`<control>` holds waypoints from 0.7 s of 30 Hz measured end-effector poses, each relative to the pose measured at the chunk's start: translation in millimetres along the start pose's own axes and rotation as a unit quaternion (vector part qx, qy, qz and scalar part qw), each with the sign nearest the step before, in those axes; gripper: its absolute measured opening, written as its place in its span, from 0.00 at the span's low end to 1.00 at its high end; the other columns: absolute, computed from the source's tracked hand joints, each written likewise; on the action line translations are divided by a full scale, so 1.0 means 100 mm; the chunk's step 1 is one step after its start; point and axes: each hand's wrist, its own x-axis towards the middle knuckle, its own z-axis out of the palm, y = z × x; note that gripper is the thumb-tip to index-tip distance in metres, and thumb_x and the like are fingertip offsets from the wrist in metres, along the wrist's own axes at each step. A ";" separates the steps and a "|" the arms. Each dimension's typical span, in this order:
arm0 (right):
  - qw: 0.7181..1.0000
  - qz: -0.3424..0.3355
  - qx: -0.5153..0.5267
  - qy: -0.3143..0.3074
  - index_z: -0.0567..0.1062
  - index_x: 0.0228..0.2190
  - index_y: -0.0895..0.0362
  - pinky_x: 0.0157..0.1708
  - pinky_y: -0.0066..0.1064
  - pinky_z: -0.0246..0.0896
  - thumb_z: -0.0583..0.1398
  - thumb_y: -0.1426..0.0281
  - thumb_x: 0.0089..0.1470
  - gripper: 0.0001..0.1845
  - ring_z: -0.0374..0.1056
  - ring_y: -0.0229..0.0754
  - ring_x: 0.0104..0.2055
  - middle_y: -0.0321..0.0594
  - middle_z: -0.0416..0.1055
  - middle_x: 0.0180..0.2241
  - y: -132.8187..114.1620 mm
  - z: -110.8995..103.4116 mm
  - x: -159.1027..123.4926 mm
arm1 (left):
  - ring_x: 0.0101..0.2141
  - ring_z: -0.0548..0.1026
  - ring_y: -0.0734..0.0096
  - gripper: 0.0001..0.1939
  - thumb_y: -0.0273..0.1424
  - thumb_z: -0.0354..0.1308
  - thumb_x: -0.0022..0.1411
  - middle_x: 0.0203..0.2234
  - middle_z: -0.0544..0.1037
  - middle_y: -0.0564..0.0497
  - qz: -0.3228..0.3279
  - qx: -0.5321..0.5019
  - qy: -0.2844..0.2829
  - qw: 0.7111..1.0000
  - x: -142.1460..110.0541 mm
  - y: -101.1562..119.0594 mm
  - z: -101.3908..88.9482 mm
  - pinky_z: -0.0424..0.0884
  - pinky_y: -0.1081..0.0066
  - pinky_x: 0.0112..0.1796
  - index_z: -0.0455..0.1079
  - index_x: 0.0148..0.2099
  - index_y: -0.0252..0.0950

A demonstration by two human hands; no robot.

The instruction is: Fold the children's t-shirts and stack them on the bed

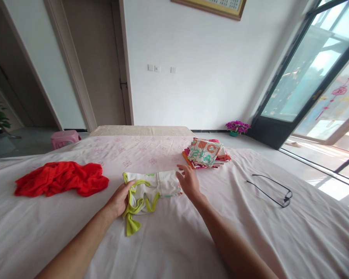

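A white garment with lime-green trim and straps (167,183) lies partly folded on the bed, its straps spilling toward me. My left hand (122,198) grips its left edge, thumb on top and the other fingers hidden under the cloth. At the opposite end is my right hand (188,182), fingers apart and curved, close to the garment's right edge; whether it touches the cloth I cannot tell. Just beyond that hand sits a stack of folded printed clothes (205,153), with a white piece patterned in orange and green on top.
A crumpled red cloth (62,178) lies on the left of the bed sheet (163,248). Black-framed glasses (286,198) rest on the right. Past the bed are a pink stool (64,137), purple flowers (237,126) and a glass door (296,73).
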 end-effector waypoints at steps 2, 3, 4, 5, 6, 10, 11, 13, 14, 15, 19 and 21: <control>0.992 -0.072 -0.074 -0.080 0.76 0.45 0.51 0.42 0.34 0.61 0.58 0.63 0.57 0.15 0.68 0.44 0.42 0.41 0.74 0.42 -0.07 0.08 -0.10 | 0.27 0.79 0.64 0.21 0.27 0.66 0.47 0.28 0.81 0.50 0.015 0.017 -0.010 1.000 -0.02 -0.05 0.01 0.75 0.67 0.29 0.71 0.46 0.34; 0.983 -0.100 -0.109 -0.110 0.76 0.47 0.51 0.43 0.34 0.60 0.59 0.62 0.57 0.17 0.67 0.45 0.44 0.42 0.73 0.43 -0.11 0.14 -0.16 | 0.27 0.79 0.64 0.24 0.25 0.66 0.44 0.28 0.81 0.51 0.023 0.025 -0.014 0.999 -0.03 -0.08 0.02 0.75 0.67 0.30 0.71 0.47 0.34; 0.974 -0.119 -0.147 -0.126 0.74 0.49 0.50 0.44 0.35 0.60 0.61 0.61 0.55 0.20 0.66 0.47 0.47 0.43 0.73 0.45 -0.15 0.20 -0.21 | 0.26 0.79 0.64 0.25 0.24 0.66 0.43 0.28 0.81 0.51 0.029 0.031 -0.015 0.999 -0.04 -0.11 0.03 0.75 0.67 0.30 0.71 0.47 0.34; 0.965 -0.131 -0.183 -0.134 0.74 0.50 0.50 0.44 0.36 0.60 0.63 0.61 0.53 0.22 0.65 0.49 0.49 0.44 0.72 0.46 -0.18 0.26 -0.25 | 0.26 0.79 0.64 0.26 0.24 0.66 0.42 0.28 0.81 0.51 0.036 0.035 -0.016 0.999 -0.05 -0.12 0.05 0.75 0.67 0.30 0.71 0.47 0.34; 0.958 -0.134 -0.210 -0.141 0.74 0.49 0.50 0.44 0.36 0.59 0.63 0.62 0.52 0.22 0.64 0.50 0.50 0.44 0.72 0.46 -0.19 0.31 -0.26 | 0.27 0.79 0.63 0.25 0.25 0.66 0.43 0.29 0.81 0.50 0.043 0.035 -0.017 0.998 -0.05 -0.13 0.05 0.75 0.67 0.30 0.71 0.47 0.33; 0.977 -0.091 -0.151 -0.122 0.77 0.33 0.53 0.39 0.32 0.58 0.57 0.69 0.54 0.08 0.67 0.45 0.42 0.41 0.73 0.36 -0.06 0.38 -0.16 | 0.30 0.79 0.64 0.24 0.34 0.69 0.46 0.30 0.81 0.50 0.112 0.023 0.020 0.993 0.02 -0.03 -0.01 0.74 0.69 0.32 0.72 0.45 0.32; 0.990 -0.062 -0.091 -0.086 0.76 0.32 0.54 0.38 0.32 0.59 0.56 0.68 0.54 0.08 0.67 0.43 0.39 0.41 0.73 0.35 0.00 0.36 -0.10 | 0.30 0.79 0.65 0.23 0.37 0.69 0.46 0.29 0.81 0.50 0.137 0.019 0.039 0.990 0.06 0.02 -0.06 0.73 0.70 0.32 0.72 0.45 0.33; 0.998 0.021 0.061 -0.002 0.75 0.32 0.55 0.34 0.30 0.59 0.54 0.66 0.54 0.10 0.67 0.42 0.34 0.39 0.72 0.31 0.13 0.28 0.01 | 0.28 0.77 0.67 0.23 0.43 0.67 0.48 0.26 0.79 0.52 0.178 0.019 0.090 0.980 0.13 0.15 -0.20 0.72 0.71 0.31 0.71 0.42 0.34; 0.989 0.071 0.128 0.033 0.74 0.33 0.55 0.32 0.30 0.59 0.53 0.66 0.53 0.11 0.66 0.41 0.32 0.38 0.72 0.30 0.20 0.23 0.05 | 0.26 0.76 0.68 0.22 0.45 0.65 0.49 0.24 0.78 0.54 0.190 0.037 0.116 0.974 0.16 0.22 -0.28 0.71 0.71 0.29 0.71 0.40 0.34; 0.976 0.114 0.174 0.063 0.73 0.33 0.55 0.31 0.30 0.60 0.53 0.66 0.52 0.11 0.66 0.42 0.31 0.37 0.71 0.29 0.26 0.18 0.09 | 0.24 0.75 0.69 0.21 0.47 0.64 0.50 0.21 0.76 0.55 0.197 0.075 0.139 0.968 0.18 0.28 -0.36 0.69 0.72 0.27 0.71 0.38 0.34; 0.978 0.104 0.127 0.132 0.74 0.36 0.56 0.38 0.35 0.62 0.53 0.66 0.50 0.14 0.67 0.45 0.37 0.41 0.73 0.35 0.36 0.04 0.09 | 0.17 0.67 0.71 0.20 0.48 0.64 0.50 0.12 0.65 0.58 0.173 0.310 0.160 0.921 0.15 0.40 -0.49 0.63 0.73 0.21 0.67 0.25 0.35; 0.992 -0.002 0.051 0.112 0.75 0.42 0.55 0.46 0.38 0.60 0.54 0.66 0.53 0.16 0.66 0.47 0.45 0.43 0.73 0.42 0.30 0.05 0.03 | 0.19 0.70 0.68 0.21 0.50 0.63 0.51 0.14 0.69 0.56 0.137 0.314 0.105 0.934 0.06 0.42 -0.39 0.67 0.70 0.23 0.69 0.27 0.35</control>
